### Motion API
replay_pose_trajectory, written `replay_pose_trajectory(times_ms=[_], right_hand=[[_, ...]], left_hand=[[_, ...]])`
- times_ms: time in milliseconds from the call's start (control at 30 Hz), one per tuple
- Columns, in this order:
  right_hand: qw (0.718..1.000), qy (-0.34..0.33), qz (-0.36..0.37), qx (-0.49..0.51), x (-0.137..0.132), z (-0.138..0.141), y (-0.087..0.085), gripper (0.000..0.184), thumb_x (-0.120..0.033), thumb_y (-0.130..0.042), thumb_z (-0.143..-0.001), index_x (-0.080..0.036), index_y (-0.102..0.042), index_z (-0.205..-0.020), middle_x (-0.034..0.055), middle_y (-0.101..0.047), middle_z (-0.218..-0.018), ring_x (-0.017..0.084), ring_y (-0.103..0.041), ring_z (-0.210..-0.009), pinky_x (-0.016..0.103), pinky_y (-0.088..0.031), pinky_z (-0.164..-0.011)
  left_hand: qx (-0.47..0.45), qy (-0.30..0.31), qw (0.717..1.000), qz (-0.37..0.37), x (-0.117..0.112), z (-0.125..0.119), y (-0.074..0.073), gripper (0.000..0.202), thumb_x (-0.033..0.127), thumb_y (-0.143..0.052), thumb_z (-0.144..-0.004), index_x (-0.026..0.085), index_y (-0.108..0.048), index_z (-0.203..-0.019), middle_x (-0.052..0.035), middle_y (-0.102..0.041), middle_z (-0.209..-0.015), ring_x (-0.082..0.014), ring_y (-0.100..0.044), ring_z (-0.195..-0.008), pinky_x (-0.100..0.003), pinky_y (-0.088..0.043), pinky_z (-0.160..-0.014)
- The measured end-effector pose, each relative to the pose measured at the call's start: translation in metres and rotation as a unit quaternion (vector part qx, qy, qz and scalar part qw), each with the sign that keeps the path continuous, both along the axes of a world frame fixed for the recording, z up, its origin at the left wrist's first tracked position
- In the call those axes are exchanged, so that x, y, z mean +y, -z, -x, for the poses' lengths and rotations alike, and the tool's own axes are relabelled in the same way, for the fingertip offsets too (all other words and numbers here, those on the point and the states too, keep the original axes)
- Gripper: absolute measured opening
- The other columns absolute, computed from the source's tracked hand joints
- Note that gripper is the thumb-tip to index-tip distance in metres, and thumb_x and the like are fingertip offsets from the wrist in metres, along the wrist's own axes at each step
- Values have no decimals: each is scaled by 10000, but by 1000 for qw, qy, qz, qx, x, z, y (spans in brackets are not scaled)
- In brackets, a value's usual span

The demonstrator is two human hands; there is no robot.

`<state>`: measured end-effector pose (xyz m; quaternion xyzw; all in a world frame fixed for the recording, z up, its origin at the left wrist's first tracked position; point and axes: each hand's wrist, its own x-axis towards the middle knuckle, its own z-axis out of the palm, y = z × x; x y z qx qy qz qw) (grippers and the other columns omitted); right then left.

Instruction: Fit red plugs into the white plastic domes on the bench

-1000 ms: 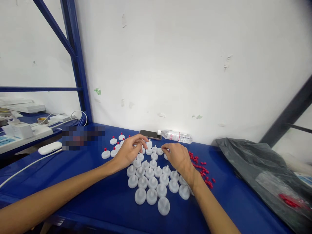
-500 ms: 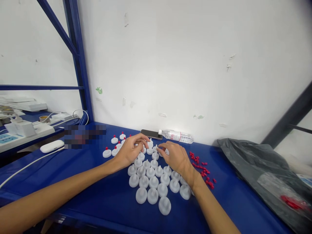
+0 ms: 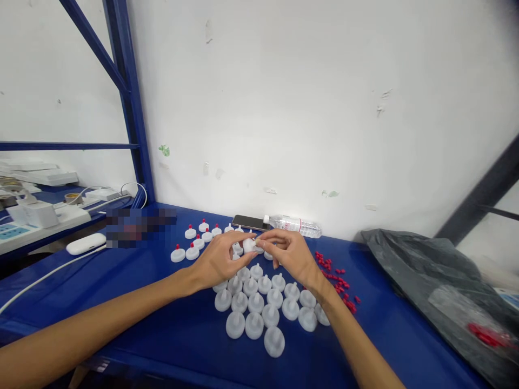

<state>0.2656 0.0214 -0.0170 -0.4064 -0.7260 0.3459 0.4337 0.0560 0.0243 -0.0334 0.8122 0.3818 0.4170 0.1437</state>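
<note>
Between the thumb and fingers of my left hand [image 3: 217,259] is a white nozzle cap [image 3: 248,246], lifted and tilted with its spout toward the right. My right hand [image 3: 290,256] pinches at the spout end; its fingertips hide whether a small piece is there too. Below both hands stand several white nozzle caps [image 3: 255,302] with bare spouts pointing up. Left of my left hand is a group of white caps with red tips [image 3: 177,253]. Small loose red tips [image 3: 334,278] lie scattered to the right of my right hand.
A phone [image 3: 249,222] and a clear plastic bottle [image 3: 294,226] lie at the wall. A grey plastic bag [image 3: 405,265] covers the right side, with a clear bag of red pieces [image 3: 488,335] on it. A white device [image 3: 86,243] with a cable is at left.
My left hand now holds a white nozzle cap up off the table. My right hand has moved left, and its fingers meet the cap's spout.
</note>
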Motion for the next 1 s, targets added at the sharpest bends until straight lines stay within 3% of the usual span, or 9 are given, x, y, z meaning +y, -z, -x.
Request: replay_pose_trajectory(times_ms=[67, 133, 233, 333, 467, 600, 700, 833, 1000], right_hand=[[999, 10, -17, -34, 1, -5, -4, 323, -520, -643, -905, -229, -746, -1003, 30, -778, -938, 118, -607, -498, 264, -498, -500], [982, 90, -60, -154, 3, -21, -10, 298, -504, -589, -947, -268, -753, -1025, 17, -786, -969, 150, -682, -639, 269, -524, -605], [875, 278, -64, -390, 8, -58, -17, 232, -432, -581, -957, -309, -765, -1027, 19, -793, -959, 214, -724, -896, 293, -515, -752], [820, 353, -21, -449, 13, -95, -16, 188, -316, -606, -927, -260, -774, -988, 80, -789, -961, 262, -725, -907, 328, -500, -751], [817, 347, -5, -461, 21, -115, -3, 193, -315, -607, -928, -269, -777, -1009, 64, -790, -1001, 251, -722, -935, 317, -493, -758], [827, 322, 0, -462, 28, -112, 13, 189, -381, -649, -903, -273, -778, -988, 37, -785, -963, 230, -722, -910, 305, -491, -748], [832, 314, 1, -458, 30, -109, 19, 114, -317, -686, -862, -256, -774, -903, 43, -776, -909, 233, -725, -864, 310, -484, -725], [849, 308, -20, -430, 27, -102, 13, 102, -244, -653, -859, -236, -754, -851, 52, -772, -874, 236, -723, -839, 314, -476, -711], [895, 265, -73, -352, 17, -76, -9, 176, -329, -571, -924, -263, -732, -952, 6, -781, -980, 187, -709, -877, 290, -501, -749]], left_hand=[[3, -8, 1000, 2, 1, 1, 1, 420, 401, -675, -890, 195, -700, -1255, -91, -755, -1124, -127, -547, -570, -299, -504, -590], [2, -19, 1000, -1, 3, 2, 0, 432, 408, -680, -882, 190, -705, -1254, -93, -759, -1091, -135, -542, -569, -312, -512, -596], [4, -24, 999, -21, 7, 4, 0, 434, 385, -678, -871, 184, -708, -1255, -96, -765, -1054, -169, -576, -633, -345, -530, -661], [12, -16, 999, -37, 10, 5, 1, 432, 358, -674, -872, 203, -694, -1276, -90, -766, -1086, -198, -626, -723, -361, -542, -726], [27, -9, 999, -34, 10, 7, 3, 426, 389, -686, -886, 218, -689, -1276, -82, -764, -1126, -220, -655, -794, -378, -545, -769], [34, 3, 999, -25, 8, 7, 1, 405, 398, -673, -910, 237, -682, -1281, -72, -752, -1174, -227, -666, -848, -377, -547, -788], [44, 4, 999, -22, 7, 6, 0, 395, 393, -680, -906, 215, -692, -1259, -85, -756, -1144, -235, -665, -849, -392, -545, -798], [44, -7, 998, -38, 9, 6, 0, 438, 368, -723, -865, 197, -686, -1267, -97, -763, -1100, -233, -658, -808, -417, -549, -807], [42, 10, 997, -62, 9, 6, 0, 382, 340, -692, -904, 209, -683, -1263, -80, -754, -1107, -214, -638, -798, -382, -546, -782]])
